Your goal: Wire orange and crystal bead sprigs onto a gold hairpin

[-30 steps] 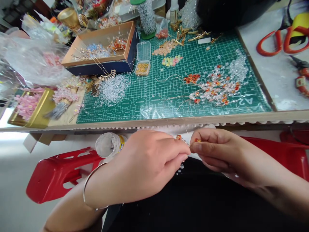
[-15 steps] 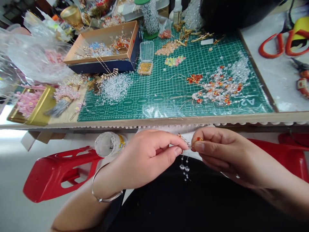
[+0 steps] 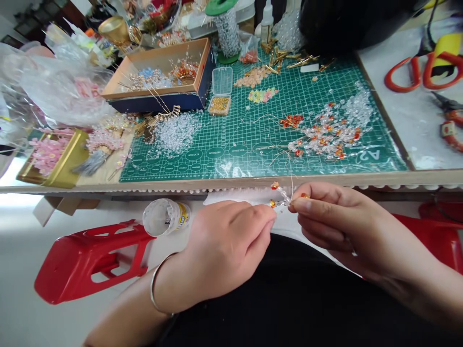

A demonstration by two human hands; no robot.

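Observation:
My left hand [image 3: 224, 248] and my right hand [image 3: 333, 221] meet over my lap, just below the table's front edge. Both pinch a thin wire strand of clear and orange beads [image 3: 280, 195], which sticks up between the fingertips. A silver bangle [image 3: 155, 289] circles my left wrist. On the green cutting mat [image 3: 253, 135] above lie a pile of clear and orange beaded pieces [image 3: 327, 132] and a heap of clear beads [image 3: 175, 132].
A cardboard box [image 3: 159, 77] of beaded sprigs, a small clear case of gold beads [image 3: 220, 96], a gold tin with pink flowers [image 3: 54, 156] and plastic bags crowd the left. Red-handled scissors [image 3: 419, 72] and pliers [image 3: 450, 115] lie right. A red stool [image 3: 87, 260] and a jar [image 3: 164, 217] sit below.
The beaded strand that dangled below my fingers half a second ago has been turned upward; both hands rose slightly toward the table edge, and the left fingers closed tighter.

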